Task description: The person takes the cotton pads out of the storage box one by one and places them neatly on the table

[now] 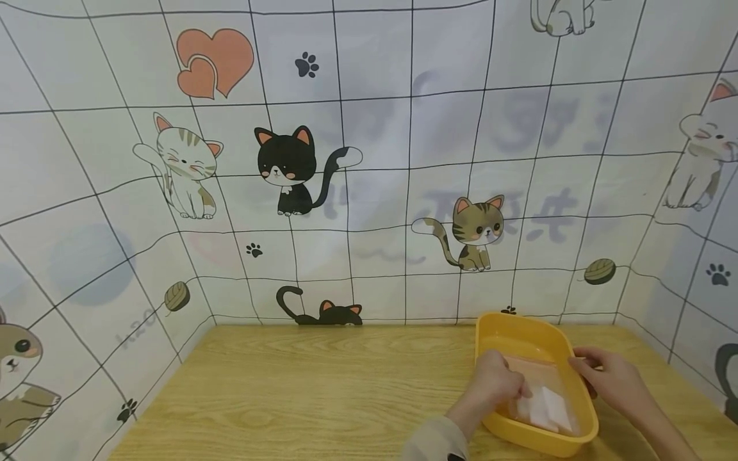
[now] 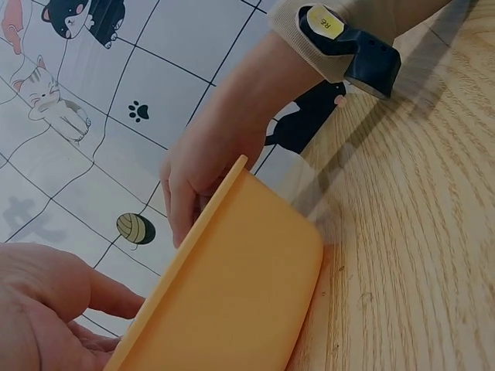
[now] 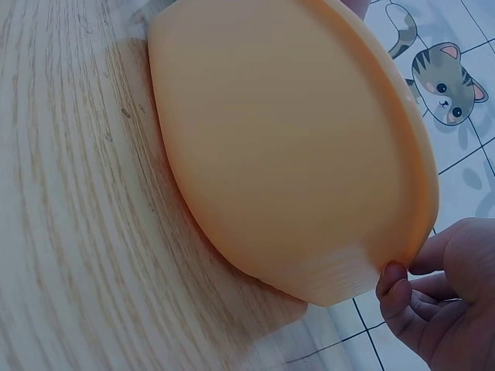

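Observation:
A yellow plastic basin (image 1: pixel 539 443) stands on the wooden table at the right. In it lies a clear zip bag (image 1: pixel 533 369) with a pinkish-orange top strip and several flat white pieces (image 1: pixel 556 410) inside. My left hand (image 1: pixel 494 383) reaches over the basin's left side, its curled fingers pinching the bag near its left edge. The right hand (image 1: pixel 614 378) holds the right rim, thumb on top and fingers outside. The right wrist view shows that hand's fingertips (image 3: pixel 393 274) on the rim. In the left wrist view the basin wall hides the bag.
Wood-grain table (image 1: pixel 317 390) stretches left of the basin. A white grid cloth (image 1: pixel 375 211) printed with cats and paws rises behind the table and along both sides. The basin's far end stands close to the back cloth. A dark wrist camera (image 2: pixel 371 66) sits by the right cuff.

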Demonstrator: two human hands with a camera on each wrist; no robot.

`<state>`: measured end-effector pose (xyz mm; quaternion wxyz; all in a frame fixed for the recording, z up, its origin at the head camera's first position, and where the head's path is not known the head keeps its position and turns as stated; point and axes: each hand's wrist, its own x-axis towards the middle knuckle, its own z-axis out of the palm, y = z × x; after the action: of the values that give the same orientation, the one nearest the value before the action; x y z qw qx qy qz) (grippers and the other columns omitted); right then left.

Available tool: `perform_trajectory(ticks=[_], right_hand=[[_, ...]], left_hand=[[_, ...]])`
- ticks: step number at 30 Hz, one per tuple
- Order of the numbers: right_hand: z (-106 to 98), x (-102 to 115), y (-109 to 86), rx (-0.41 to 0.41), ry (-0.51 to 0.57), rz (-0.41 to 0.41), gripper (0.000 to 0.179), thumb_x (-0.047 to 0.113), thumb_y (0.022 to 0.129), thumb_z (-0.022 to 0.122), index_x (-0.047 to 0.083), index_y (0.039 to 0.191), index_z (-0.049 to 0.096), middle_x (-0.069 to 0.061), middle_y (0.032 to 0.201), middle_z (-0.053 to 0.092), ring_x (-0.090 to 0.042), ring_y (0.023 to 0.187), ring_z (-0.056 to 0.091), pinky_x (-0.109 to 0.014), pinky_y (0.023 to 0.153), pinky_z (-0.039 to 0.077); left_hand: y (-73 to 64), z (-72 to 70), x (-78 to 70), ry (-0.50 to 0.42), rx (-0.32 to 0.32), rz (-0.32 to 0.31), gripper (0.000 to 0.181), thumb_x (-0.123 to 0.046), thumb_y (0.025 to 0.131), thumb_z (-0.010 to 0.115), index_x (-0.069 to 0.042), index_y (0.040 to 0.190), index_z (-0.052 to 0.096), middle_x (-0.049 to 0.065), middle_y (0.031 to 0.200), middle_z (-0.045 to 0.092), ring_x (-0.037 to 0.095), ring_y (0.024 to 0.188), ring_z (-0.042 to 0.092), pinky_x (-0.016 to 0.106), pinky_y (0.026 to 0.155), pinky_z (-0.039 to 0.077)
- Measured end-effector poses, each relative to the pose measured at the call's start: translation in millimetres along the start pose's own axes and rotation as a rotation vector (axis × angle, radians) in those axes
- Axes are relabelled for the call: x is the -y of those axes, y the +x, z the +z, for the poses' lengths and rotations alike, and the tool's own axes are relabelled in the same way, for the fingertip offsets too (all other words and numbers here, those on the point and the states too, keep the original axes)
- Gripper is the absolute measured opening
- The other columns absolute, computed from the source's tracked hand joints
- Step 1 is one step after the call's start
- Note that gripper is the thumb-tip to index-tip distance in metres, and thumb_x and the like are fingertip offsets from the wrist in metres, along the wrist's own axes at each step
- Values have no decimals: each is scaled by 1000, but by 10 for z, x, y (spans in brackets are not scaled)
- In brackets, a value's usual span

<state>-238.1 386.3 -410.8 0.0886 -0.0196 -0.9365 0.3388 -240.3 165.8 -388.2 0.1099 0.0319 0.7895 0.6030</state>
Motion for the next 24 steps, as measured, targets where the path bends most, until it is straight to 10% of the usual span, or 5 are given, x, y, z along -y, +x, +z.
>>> perform_trajectory(ticks=[8,17,24], right_hand=[[-2,6,-4,6,2,3,53,28,105,53,-20,128,52,-13,95,69,-14,66,64,-28,57,55],[9,-8,-4,-4,-13,-12,52,28,105,54,-20,127,53,-14,94,70,-13,64,64,-29,56,54],[18,-7,-6,-16,-9,-12,54,29,105,54,-20,127,53,-14,93,70,-12,63,63,-28,56,54]], left_hand=[[9,46,4,-18,-47,-13,29,17,69,78,-2,63,57,6,58,55,13,50,45,24,46,36],[25,62,17,-86,-22,-10,26,16,72,77,5,92,64,6,61,60,16,55,58,28,54,48],[12,88,15,-215,-19,0,21,21,77,68,1,77,62,9,64,64,22,62,68,32,60,58]])
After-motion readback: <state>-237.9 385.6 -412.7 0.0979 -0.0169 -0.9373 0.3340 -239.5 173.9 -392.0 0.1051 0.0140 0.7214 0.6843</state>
